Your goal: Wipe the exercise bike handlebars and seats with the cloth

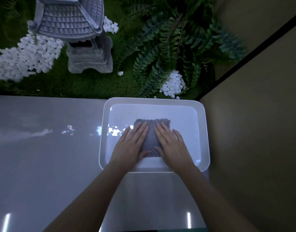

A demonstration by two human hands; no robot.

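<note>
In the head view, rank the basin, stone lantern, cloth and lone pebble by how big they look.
1. basin
2. stone lantern (farther away and cropped at the top, so those two are unsure)
3. cloth
4. lone pebble

Left arm point(90, 198) in from 7 o'clock, right arm point(209, 198) from 5. Left hand point(132, 145), right hand point(173, 144): flat, palms down, fingers straight toward 12, thumbs inward.

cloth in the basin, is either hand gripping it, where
Not gripped: left hand and right hand press flat on left and right sides of the cloth.
</note>
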